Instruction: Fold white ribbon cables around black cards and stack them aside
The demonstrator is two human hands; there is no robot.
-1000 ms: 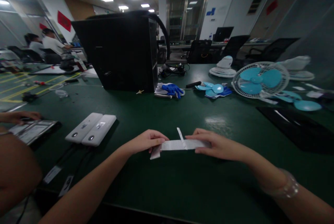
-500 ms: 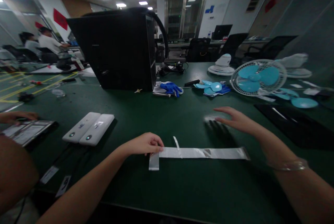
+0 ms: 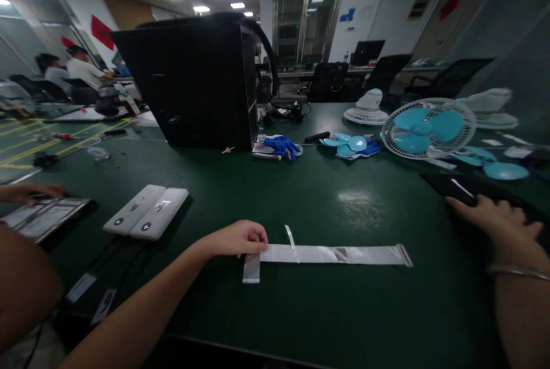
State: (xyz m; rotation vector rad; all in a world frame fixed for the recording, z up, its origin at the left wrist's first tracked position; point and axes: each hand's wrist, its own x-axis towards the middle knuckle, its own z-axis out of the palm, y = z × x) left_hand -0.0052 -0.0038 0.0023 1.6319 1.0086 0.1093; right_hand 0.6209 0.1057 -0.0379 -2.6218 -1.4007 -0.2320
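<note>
A flat white ribbon cable [image 3: 320, 254] lies stretched from left to right on the green table. One end, at the right, carries a connector [image 3: 404, 255]; the left end is folded into a short tail pointing toward me. My left hand [image 3: 247, 238] pinches the cable near that fold. A thin white strip [image 3: 290, 237] sticks up from the cable's edge. Far to the right, my right hand [image 3: 501, 220] is over a black glossy panel [image 3: 447, 184], fingers apart; whether it touches the panel I cannot tell.
Two white power banks [image 3: 148, 211] with cables lie at left, beside another person's hand [image 3: 38, 190] on a flat device [image 3: 55, 214]. A black computer case [image 3: 193, 88] stands behind, with blue-and-white gloves [image 3: 279, 146], blue fan blades [image 3: 348, 142] and a fan [image 3: 425, 128] to its right.
My right hand has moved right, from above the table beyond the cable's right end to the black panel. My left hand stays on the cable, which has barely shifted.
</note>
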